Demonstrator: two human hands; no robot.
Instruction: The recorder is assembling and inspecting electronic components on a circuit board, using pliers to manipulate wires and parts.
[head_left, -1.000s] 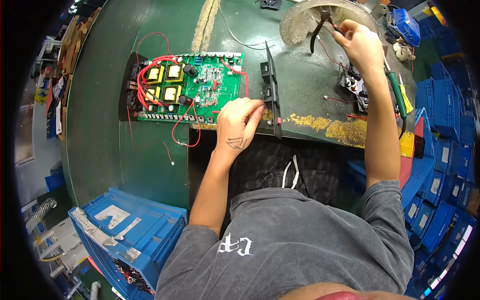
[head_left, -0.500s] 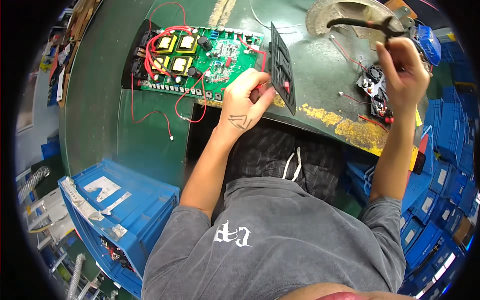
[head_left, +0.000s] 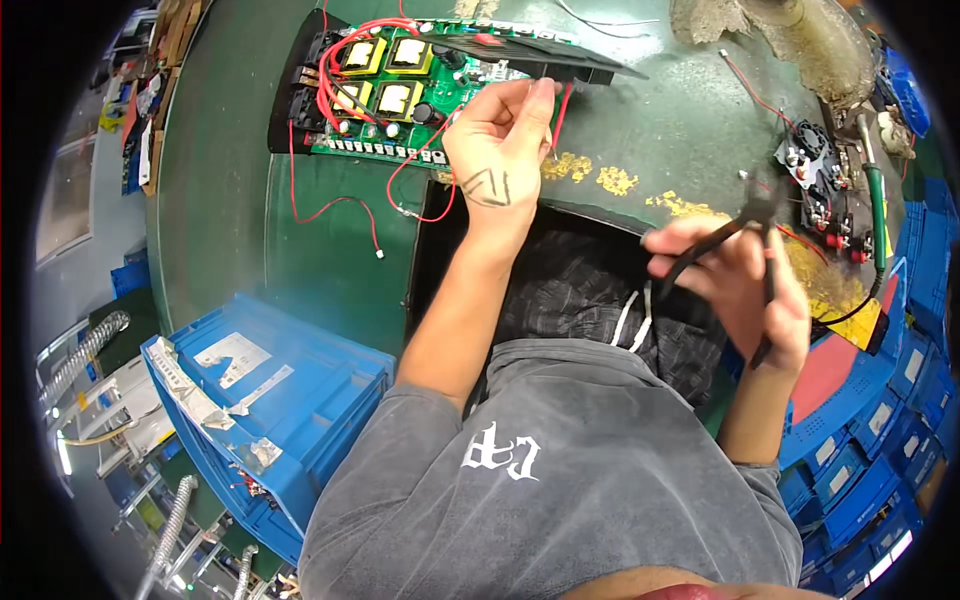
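My left hand is closed, thumb and fingers pinched at the lower edge of a black slotted panel. The panel is tilted over the right part of a green circuit board with yellow-wrapped transformers and red wires. A red wire hangs down beside my fingertips. My right hand, partly blurred, is wrapped round a pair of dark-handled pliers in front of the bench edge, jaws pointing up and handles spread.
On the right of the green bench lie a small fan assembly with red connectors and a green-handled soldering iron. A grey, worn curved piece is at the back. Blue crates stand at left and right.
My right hand has come down and toward me with the pliers from the far right of the bench. My left hand has moved up slightly, swinging the panel from upright to tilted over the board.
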